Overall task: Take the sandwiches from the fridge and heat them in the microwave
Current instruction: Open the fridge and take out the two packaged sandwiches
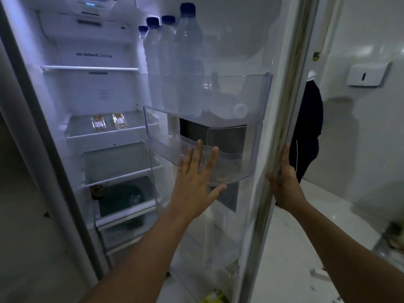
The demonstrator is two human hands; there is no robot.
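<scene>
Sandwiches (pixel 108 124), two clear-wrapped oblong packs, lie side by side on a glass fridge shelf (pixel 105 133) at 10 o'clock, long axes pointing inward. Left hand (pixel 195 186) splayed, released; right hand (pixel 285 179) grasps the door edge (pixel 282 119).

Left grip (pixel 195 184) spread flat, right grip (pixel 284 182) curled.

A home kitchen, by the look of it. A tall fridge (pixel 91 88) stands open, its shelves lit, with "All-Around Cooling" printed on the back wall. Water bottles (pixel 175 62) fill a clear door bin (pixel 251 92), and two wrapped sandwiches (pixel 109 123) lie on a glass shelf (pixel 105 134). Beyond the door (pixel 284 106) are pale walls (pixel 360 127), a glossy white floor (pixel 317 215) and a wall-mounted white box (pixel 367 74).
</scene>
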